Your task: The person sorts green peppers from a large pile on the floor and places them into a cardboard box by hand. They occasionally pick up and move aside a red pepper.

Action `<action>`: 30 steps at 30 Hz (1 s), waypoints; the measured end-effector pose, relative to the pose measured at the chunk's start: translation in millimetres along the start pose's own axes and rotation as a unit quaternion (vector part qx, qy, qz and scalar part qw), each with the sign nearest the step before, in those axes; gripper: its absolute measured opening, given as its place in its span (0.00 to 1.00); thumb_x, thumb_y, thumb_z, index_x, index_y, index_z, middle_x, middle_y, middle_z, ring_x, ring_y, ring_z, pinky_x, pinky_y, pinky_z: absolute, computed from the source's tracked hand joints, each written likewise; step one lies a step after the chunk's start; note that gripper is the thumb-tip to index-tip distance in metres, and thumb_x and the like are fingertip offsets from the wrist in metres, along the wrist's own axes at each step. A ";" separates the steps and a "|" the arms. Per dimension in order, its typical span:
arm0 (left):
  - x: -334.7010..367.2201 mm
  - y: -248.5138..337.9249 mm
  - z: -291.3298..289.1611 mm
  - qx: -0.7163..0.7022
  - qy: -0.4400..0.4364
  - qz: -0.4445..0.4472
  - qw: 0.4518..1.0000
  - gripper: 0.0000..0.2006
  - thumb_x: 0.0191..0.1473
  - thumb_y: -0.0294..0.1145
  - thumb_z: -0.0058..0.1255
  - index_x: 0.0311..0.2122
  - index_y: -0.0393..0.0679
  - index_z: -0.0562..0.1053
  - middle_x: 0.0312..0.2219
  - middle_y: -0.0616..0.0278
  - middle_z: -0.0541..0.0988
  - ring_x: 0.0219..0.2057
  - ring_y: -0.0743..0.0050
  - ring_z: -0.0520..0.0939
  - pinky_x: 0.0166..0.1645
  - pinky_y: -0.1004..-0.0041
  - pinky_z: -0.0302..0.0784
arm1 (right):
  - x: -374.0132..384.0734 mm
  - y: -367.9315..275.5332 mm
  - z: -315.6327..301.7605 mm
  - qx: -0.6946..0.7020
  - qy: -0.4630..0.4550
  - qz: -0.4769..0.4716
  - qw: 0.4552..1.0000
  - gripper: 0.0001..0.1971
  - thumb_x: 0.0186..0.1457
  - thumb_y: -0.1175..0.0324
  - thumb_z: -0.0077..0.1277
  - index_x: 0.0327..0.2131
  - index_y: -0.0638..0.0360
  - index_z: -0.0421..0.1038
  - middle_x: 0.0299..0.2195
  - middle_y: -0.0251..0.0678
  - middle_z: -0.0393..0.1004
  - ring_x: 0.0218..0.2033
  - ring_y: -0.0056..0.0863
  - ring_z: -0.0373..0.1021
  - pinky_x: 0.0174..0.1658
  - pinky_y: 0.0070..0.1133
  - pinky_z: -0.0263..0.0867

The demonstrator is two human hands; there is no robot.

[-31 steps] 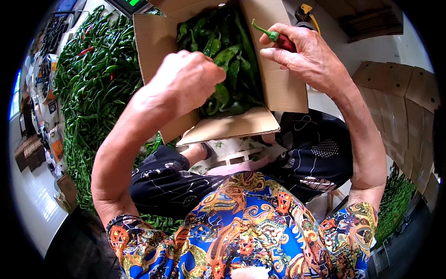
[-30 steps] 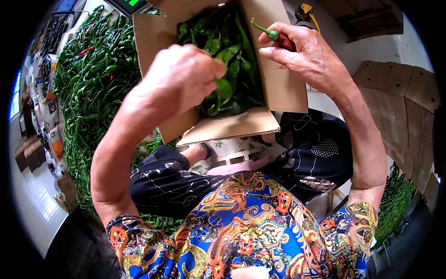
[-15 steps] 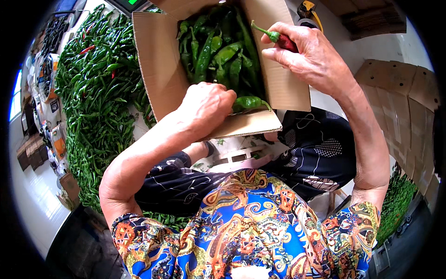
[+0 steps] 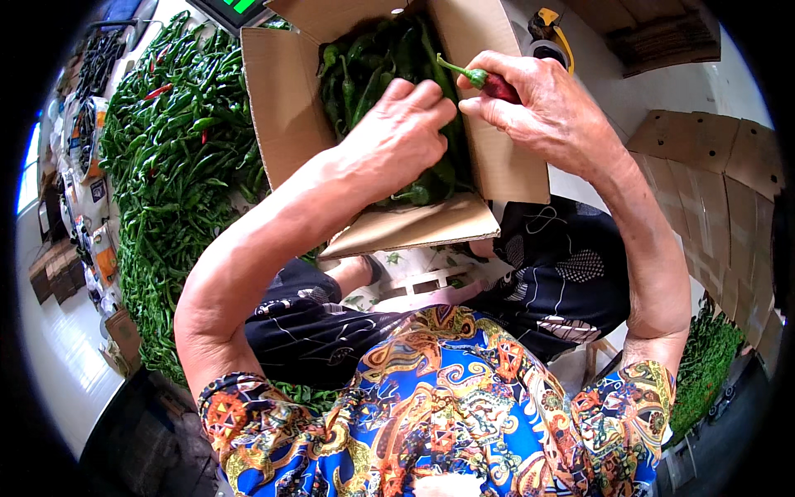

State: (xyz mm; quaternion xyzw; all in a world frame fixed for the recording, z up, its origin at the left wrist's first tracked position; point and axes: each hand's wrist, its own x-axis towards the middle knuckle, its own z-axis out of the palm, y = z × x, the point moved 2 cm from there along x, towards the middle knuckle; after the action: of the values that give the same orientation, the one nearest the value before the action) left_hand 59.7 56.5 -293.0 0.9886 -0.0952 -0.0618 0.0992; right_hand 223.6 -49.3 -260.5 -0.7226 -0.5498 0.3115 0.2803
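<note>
And the right hand [image 4: 551,103] has a firm pinch, thumb and fingers closed around a dark red pepper with a thin green stem [image 4: 501,88], held above the right side of the box, its stem pointing left. Now the left hand [image 4: 402,137]: fingers curled, pointing down over the glossy green peppers [image 4: 364,74] in the open brown cardboard box [image 4: 505,157]. Its fingertips are hidden, so whether it grasps a pepper or just touches them, I cannot tell.

Here's the change! Half a second ago that left hand was down by the near flap, beside a green pepper; now it's up over the middle of the contents, close to the right hand. The right has barely shifted. It looks as though the left is working among the green ones while the red one stays out of the box.

To the edges: the left flap [image 4: 286,108] stands beyond the left forearm, the near flap [image 4: 414,228] folds out toward the person's lap, and the right flap sits under the right wrist. Between the hands there's only a narrow gap; more room shows over the box's far-left corner. Farther left spreads a broad heap of green peppers [image 4: 178,157].
</note>
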 end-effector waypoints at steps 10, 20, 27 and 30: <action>2.8 10.2 39.1 -0.013 0.063 0.031 0.997 0.08 0.46 0.31 0.57 0.34 0.44 0.78 0.28 0.62 0.74 0.39 0.62 0.77 0.48 0.62 0.70 | 2.7 1.2 -6.5 0.065 0.015 0.076 0.995 0.14 0.57 0.61 0.57 0.39 0.63 0.74 0.27 0.50 0.77 0.28 0.46 0.75 0.34 0.33 0.69; 17.8 -32.9 89.0 -0.030 0.088 -0.394 0.914 0.42 0.56 0.64 0.47 0.71 0.57 0.54 0.67 0.43 0.56 0.67 0.40 0.56 0.63 0.40 0.58 | 7.0 -2.8 0.2 0.064 -0.027 0.132 0.989 0.16 0.57 0.59 0.58 0.41 0.63 0.74 0.28 0.47 0.78 0.29 0.36 0.76 0.36 0.30 0.70; 6.7 -49.8 68.4 -0.146 0.214 -0.372 0.891 0.29 0.50 0.42 0.59 0.59 0.47 0.72 0.62 0.47 0.67 0.64 0.46 0.63 0.66 0.48 0.61 | 23.9 -3.2 4.6 0.331 -0.015 0.119 0.936 0.18 0.64 0.56 0.54 0.49 0.59 0.74 0.37 0.27 0.76 0.38 0.14 0.72 0.42 0.17 0.71; -15.4 -44.0 10.2 -0.493 0.328 -0.309 0.744 0.20 0.54 0.30 0.56 0.53 0.39 0.76 0.44 0.58 0.81 0.46 0.70 0.80 0.52 0.72 0.76 | 25.2 -11.1 5.1 0.353 0.017 0.140 0.925 0.19 0.64 0.54 0.53 0.50 0.57 0.74 0.33 0.27 0.74 0.30 0.14 0.68 0.42 0.15 0.67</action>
State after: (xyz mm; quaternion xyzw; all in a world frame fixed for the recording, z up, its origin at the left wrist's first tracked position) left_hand 51.0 100.1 -310.5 0.7366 0.2977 0.2012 0.5730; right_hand 217.9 -21.9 -259.0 -0.6515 -0.2931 0.5091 0.4801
